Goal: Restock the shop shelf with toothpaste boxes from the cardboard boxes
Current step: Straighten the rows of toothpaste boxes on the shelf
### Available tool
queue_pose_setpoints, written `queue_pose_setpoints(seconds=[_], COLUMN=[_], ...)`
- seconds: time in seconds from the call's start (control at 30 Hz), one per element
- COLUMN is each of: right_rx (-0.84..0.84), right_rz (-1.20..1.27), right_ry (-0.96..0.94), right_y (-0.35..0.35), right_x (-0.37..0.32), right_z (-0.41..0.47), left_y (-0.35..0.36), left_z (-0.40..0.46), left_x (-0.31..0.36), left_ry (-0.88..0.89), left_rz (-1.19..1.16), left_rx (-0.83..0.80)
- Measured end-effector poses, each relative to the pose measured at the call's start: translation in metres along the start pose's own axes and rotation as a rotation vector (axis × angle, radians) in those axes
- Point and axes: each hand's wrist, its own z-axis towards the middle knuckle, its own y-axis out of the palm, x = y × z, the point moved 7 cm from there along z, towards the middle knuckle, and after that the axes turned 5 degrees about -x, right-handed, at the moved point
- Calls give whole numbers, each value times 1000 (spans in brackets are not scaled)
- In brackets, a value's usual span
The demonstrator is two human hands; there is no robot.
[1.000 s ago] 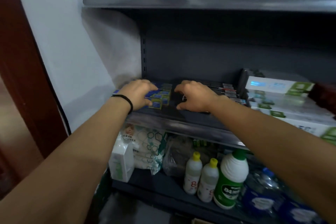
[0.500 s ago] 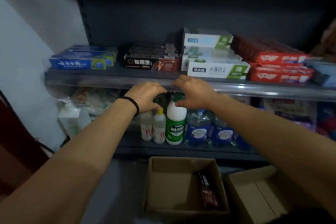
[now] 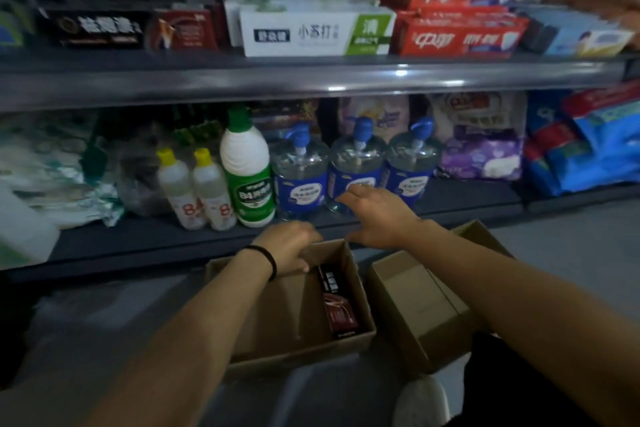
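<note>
Now I see my left hand (image 3: 289, 246) hovering empty, fingers loosely curled, over the open cardboard box (image 3: 294, 305). My right hand (image 3: 375, 215) spreads wide just beside it. A dark toothpaste box (image 3: 337, 305) lies inside along the right wall.

Toothpaste boxes (image 3: 317, 33) on shelf (image 3: 207, 80)

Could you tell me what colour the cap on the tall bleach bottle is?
Green, on the tall bleach bottle; head view.

We see dim shop: dark metal shelving (image 3: 311, 80) with glossy front rail, grey floor (image 3: 571, 253) below, low light.
</note>
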Motion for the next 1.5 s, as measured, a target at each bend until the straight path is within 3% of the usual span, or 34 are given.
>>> queue_pose_setpoints(seconds=[0.3,0.53,1.0,1.23,1.5], right_rx=[-81,-145,-193,-143,-69], right_rz=[29,55,85,51,-7], right_ry=[24,38,20,14,-13], right_y=[74,104,125,103,54], right_x=[42,61,64,59,37], right_z=[6,16,24,17,-2], left_y=[115,156,175,143,89], left_z=[76,106,129,114,63], left_x=[29,33,30,26,19], left_ry=[130,254,368,365,346], left_rz=[28,102,30,39,83], left_rx=[-304,-397,-315,-301,-170])
